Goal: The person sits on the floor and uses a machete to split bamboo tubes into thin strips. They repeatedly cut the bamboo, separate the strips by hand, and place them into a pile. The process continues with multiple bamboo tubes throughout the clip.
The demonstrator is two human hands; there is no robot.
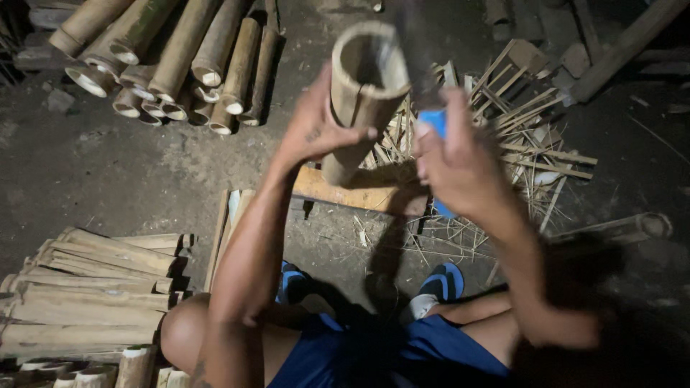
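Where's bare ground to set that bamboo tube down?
Bare dirt lies between the round bamboo poles above and the stack of split bamboo slats below, left of the left hand gripping the hollow bamboo tube. Crowded: the heap of thin bamboo splinters beyond the right hand.

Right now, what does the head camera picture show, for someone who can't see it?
A seated person's left hand holds up a hollow bamboo tube, while the right hand grips something blue beside it. Cut bamboo poles and split strips lie on the dirt floor.
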